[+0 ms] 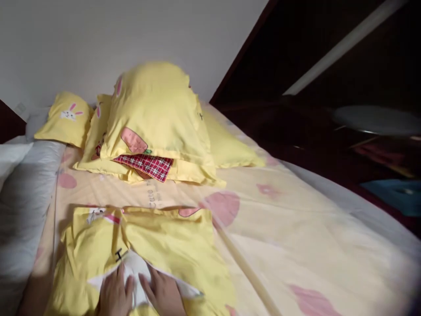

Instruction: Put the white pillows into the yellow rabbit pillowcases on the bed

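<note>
A yellow pillowcase [171, 237] printed with rabbits and carrots lies on the bed in front of me. A slit in it gapes, and the white pillow [134, 263] inside shows through. My left hand [115, 292] rests on the white at the left of the gap, its fingers stretched forward and thumb apart. At the right side, my right hand [164, 294] reaches in, thumb on the white and fingertips partly hidden under the yellow edge. Neither thumb visibly pinches the cloth.
Stacked yellow pillows [158, 109] stand by the wall, with a red checked cloth [148, 165] poking out. A small rabbit pillow [67, 118] sits at the far left, above grey bedding [33, 188]. The patterned bedsheet [296, 228] stretches right, towards a dark floor holding a blue item [393, 195].
</note>
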`<act>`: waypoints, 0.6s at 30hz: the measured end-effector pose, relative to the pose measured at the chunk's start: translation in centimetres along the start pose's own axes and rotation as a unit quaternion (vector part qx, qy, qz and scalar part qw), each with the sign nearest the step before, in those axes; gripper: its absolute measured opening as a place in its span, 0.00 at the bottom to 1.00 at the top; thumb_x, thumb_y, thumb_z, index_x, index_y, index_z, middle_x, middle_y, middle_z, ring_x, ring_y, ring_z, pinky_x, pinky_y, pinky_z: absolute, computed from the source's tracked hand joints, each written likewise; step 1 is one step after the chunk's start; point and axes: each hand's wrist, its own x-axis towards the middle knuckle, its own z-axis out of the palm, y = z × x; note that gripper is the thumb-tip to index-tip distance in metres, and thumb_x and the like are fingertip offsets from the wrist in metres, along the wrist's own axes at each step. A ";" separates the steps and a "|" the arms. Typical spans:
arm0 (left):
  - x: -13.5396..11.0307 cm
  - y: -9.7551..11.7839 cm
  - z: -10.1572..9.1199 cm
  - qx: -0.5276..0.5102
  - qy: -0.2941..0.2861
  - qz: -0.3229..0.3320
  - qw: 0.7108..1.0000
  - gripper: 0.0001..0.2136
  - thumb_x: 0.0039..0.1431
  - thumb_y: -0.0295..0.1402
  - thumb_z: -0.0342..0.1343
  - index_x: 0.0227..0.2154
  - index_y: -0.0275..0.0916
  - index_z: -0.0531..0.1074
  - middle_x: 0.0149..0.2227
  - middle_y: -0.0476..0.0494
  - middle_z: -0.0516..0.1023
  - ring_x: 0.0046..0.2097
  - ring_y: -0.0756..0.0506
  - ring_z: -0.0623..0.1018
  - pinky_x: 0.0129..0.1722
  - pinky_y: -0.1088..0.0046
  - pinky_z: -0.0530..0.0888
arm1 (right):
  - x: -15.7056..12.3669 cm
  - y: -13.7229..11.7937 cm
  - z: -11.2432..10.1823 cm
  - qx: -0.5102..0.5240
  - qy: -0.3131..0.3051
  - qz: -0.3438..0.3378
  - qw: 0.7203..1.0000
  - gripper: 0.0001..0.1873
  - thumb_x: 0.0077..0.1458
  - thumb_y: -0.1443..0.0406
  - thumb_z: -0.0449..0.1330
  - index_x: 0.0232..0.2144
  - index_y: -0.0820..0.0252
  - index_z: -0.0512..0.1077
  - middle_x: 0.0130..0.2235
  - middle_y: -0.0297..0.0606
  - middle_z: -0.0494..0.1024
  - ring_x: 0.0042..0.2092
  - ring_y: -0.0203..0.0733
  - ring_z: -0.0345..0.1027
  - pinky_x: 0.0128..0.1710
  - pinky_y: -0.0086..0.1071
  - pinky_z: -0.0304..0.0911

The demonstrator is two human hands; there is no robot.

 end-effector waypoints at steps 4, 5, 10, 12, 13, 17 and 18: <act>-2.6 -2.2 0.4 -0.016 -0.034 0.043 0.998 0.21 0.62 0.43 0.50 0.57 0.49 0.69 0.47 0.33 0.80 0.46 0.35 0.80 0.44 0.52 0.76 | -1.8 2.9 -1.1 -0.060 0.042 0.075 0.994 0.15 0.63 0.56 0.50 0.37 0.49 0.77 0.33 0.47 0.80 0.36 0.54 0.72 0.41 0.49 0.64; -1.8 -2.5 0.5 -0.025 -0.044 0.049 0.998 0.20 0.63 0.41 0.48 0.55 0.47 0.71 0.43 0.33 0.81 0.43 0.36 0.80 0.44 0.53 0.76 | -1.6 3.5 -0.7 -0.078 0.043 0.091 0.992 0.16 0.63 0.58 0.49 0.34 0.51 0.77 0.29 0.48 0.78 0.33 0.53 0.71 0.39 0.49 0.63; 3.5 -1.5 -1.0 -0.049 -0.013 0.021 0.999 0.20 0.67 0.40 0.42 0.45 0.38 0.77 0.31 0.35 0.81 0.37 0.40 0.80 0.42 0.60 0.76 | 0.7 4.3 -0.5 -0.127 0.010 0.094 0.987 0.18 0.64 0.65 0.46 0.33 0.56 0.76 0.24 0.44 0.72 0.25 0.43 0.63 0.30 0.39 0.56; 2.9 -0.7 -3.1 -0.050 -0.009 0.023 0.998 0.19 0.66 0.40 0.42 0.44 0.39 0.78 0.32 0.36 0.82 0.39 0.41 0.81 0.43 0.63 0.76 | 0.1 3.0 -2.3 -0.119 0.029 0.082 0.989 0.16 0.64 0.63 0.48 0.33 0.56 0.75 0.24 0.42 0.72 0.26 0.43 0.63 0.30 0.38 0.55; 2.1 -0.3 -4.2 -0.047 -0.005 0.026 0.999 0.19 0.66 0.39 0.43 0.45 0.39 0.78 0.34 0.36 0.83 0.41 0.41 0.81 0.44 0.64 0.76 | -0.4 2.0 -3.3 -0.110 0.052 0.077 0.990 0.16 0.64 0.62 0.48 0.31 0.56 0.74 0.24 0.41 0.72 0.27 0.43 0.63 0.31 0.38 0.56; -0.4 2.4 -6.6 -0.024 0.005 0.041 0.999 0.20 0.66 0.36 0.44 0.57 0.41 0.70 0.54 0.38 0.78 0.56 0.42 0.76 0.54 0.64 0.73 | -1.8 -3.4 -4.1 -0.079 0.160 0.038 0.983 0.17 0.65 0.63 0.46 0.29 0.57 0.71 0.30 0.41 0.76 0.35 0.45 0.68 0.41 0.40 0.60; -0.3 3.0 -6.5 -0.021 -0.006 0.056 0.998 0.21 0.66 0.36 0.45 0.59 0.42 0.67 0.57 0.39 0.75 0.58 0.43 0.75 0.53 0.66 0.74 | -1.6 -4.5 -3.6 -0.087 0.180 0.016 0.980 0.17 0.65 0.64 0.46 0.30 0.57 0.71 0.31 0.41 0.76 0.36 0.46 0.69 0.42 0.41 0.61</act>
